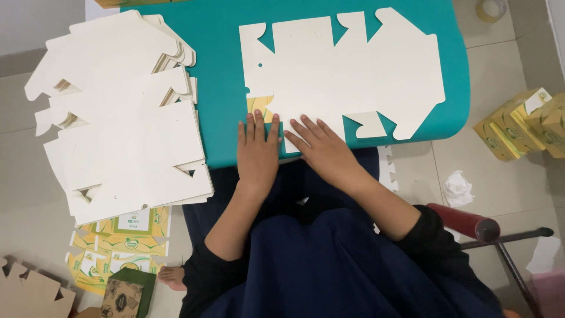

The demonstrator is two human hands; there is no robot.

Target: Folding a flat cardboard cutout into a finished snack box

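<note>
Head view: a flat die-cut carton blank (347,70) lies white side up on the teal worktop (218,88), reaching from the middle to the far right. Both hands rest flat on its near edge, fingers spread: the left hand (257,150) at the near-left corner, the right hand (323,150) just beside it. Neither pinches anything. The blank looks light, thin and stiff along its panels but likely to bend at the creases; the flaps and notched edges seem the easiest places to take hold. A stack of blanks (118,118) lies left.

The printed face is hidden, but for a yellow strip under the left fingers. Yellow boxes (524,123) at right are cut off.
</note>
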